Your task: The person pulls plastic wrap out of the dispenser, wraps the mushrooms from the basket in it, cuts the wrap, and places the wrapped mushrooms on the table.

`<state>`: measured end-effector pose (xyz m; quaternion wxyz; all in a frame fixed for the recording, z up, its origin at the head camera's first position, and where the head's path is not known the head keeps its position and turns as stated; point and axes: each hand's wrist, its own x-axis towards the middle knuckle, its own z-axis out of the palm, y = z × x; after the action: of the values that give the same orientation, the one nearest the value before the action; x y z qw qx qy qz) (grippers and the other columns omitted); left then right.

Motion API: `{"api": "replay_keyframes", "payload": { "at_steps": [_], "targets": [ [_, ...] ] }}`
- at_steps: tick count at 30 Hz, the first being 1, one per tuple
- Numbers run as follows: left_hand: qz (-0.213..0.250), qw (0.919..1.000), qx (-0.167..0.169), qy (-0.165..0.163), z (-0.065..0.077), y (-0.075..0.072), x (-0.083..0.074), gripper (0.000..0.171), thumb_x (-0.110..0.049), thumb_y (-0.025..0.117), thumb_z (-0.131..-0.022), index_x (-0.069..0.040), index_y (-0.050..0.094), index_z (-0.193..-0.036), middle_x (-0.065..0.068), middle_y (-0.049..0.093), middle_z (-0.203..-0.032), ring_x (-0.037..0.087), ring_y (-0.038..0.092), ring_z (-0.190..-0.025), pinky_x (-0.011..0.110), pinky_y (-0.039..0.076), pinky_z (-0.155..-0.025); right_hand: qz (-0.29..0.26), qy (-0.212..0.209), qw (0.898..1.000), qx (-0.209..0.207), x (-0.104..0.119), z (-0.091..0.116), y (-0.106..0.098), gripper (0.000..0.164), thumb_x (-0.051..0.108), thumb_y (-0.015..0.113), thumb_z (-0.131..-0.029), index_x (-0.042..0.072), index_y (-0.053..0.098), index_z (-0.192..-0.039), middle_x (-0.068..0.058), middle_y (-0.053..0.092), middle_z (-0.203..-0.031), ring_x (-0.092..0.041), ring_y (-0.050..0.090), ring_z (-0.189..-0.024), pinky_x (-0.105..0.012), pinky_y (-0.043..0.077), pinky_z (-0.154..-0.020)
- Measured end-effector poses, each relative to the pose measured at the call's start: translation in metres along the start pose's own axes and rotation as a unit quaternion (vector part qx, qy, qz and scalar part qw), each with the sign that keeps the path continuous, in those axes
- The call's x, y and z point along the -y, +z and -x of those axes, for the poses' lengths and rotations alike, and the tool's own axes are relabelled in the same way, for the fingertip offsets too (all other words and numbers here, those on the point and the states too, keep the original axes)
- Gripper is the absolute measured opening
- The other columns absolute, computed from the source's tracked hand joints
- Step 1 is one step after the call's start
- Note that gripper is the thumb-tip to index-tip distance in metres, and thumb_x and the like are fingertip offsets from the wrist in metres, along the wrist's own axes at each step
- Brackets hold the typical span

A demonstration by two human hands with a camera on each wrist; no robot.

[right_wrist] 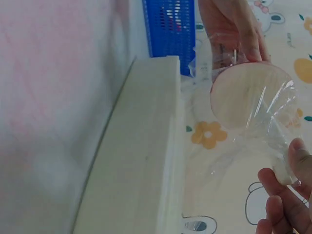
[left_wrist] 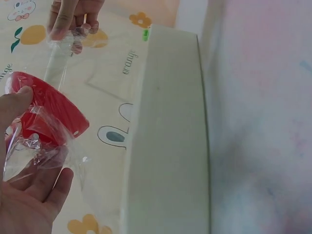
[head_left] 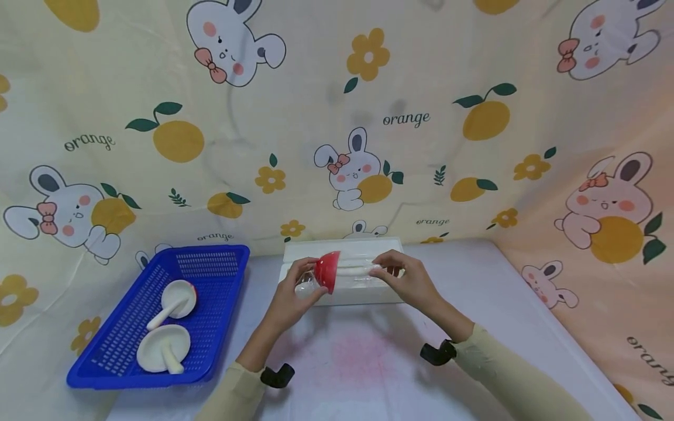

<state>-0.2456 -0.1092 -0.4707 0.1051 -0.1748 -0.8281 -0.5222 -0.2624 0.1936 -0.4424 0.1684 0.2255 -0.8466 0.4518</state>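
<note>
A toy mushroom with a red cap (head_left: 329, 272) and a pale stem is wrapped in a clear plastic bag (left_wrist: 73, 161). It lies sideways between both hands, over a long white box (head_left: 342, 296). My left hand (head_left: 288, 301) grips the cap, thumb on its red outside in the left wrist view. The right hand (head_left: 412, 282) pinches the stem's end through the plastic. In the right wrist view the cap's pale underside (right_wrist: 246, 95) faces the camera, and the bag spreads loosely around cap and stem.
A blue plastic basket (head_left: 223, 327) stands at the left, holding two mushrooms (head_left: 164, 349) with pale undersides and stems showing. The white-covered table (head_left: 447, 386) has a pinkish stain in front of the box. A printed cloth (head_left: 316, 105) hangs behind and at the sides.
</note>
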Motion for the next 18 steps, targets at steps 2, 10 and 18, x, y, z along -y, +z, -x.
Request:
{"api": "replay_keyframes", "payload": {
  "at_steps": [2, 10, 18],
  "targets": [
    [-0.001, 0.9999, -0.004, 0.009, -0.003, -0.001, -0.002, 0.069, -0.023, 0.088, -0.092, -0.025, 0.05, -0.151, 0.0, 0.064, -0.147, 0.029, 0.058, -0.141, 0.055, 0.046, -0.117, 0.002, 0.001, 1.0, -0.001, 0.002, -0.003, -0.002, 0.019, 0.026, 0.087, -0.092, 0.021, 0.078, -0.108, 0.009, 0.075, -0.09, -0.019, 0.059, -0.076, -0.032, 0.051, -0.068],
    [0.005, 0.999, -0.017, 0.041, -0.015, -0.005, -0.012, 0.068, -0.018, 0.089, -0.091, -0.02, 0.054, -0.148, 0.002, 0.063, -0.146, 0.029, 0.06, -0.138, 0.053, 0.049, -0.115, 0.005, 0.01, 1.0, -0.008, 0.012, -0.014, -0.01, 0.021, 0.026, 0.087, -0.093, 0.018, 0.078, -0.11, 0.006, 0.077, -0.091, -0.02, 0.06, -0.079, -0.028, 0.049, -0.069],
    [0.002, 0.9984, -0.037, 0.043, -0.022, -0.005, -0.021, 0.066, -0.021, 0.089, -0.092, -0.022, 0.054, -0.148, 0.002, 0.064, -0.144, 0.028, 0.062, -0.135, 0.053, 0.049, -0.114, 0.006, 0.001, 1.0, -0.016, 0.017, -0.023, -0.016, 0.022, 0.025, 0.087, -0.092, 0.018, 0.077, -0.11, 0.007, 0.078, -0.093, -0.022, 0.06, -0.08, -0.027, 0.049, -0.07]
  ]
}}
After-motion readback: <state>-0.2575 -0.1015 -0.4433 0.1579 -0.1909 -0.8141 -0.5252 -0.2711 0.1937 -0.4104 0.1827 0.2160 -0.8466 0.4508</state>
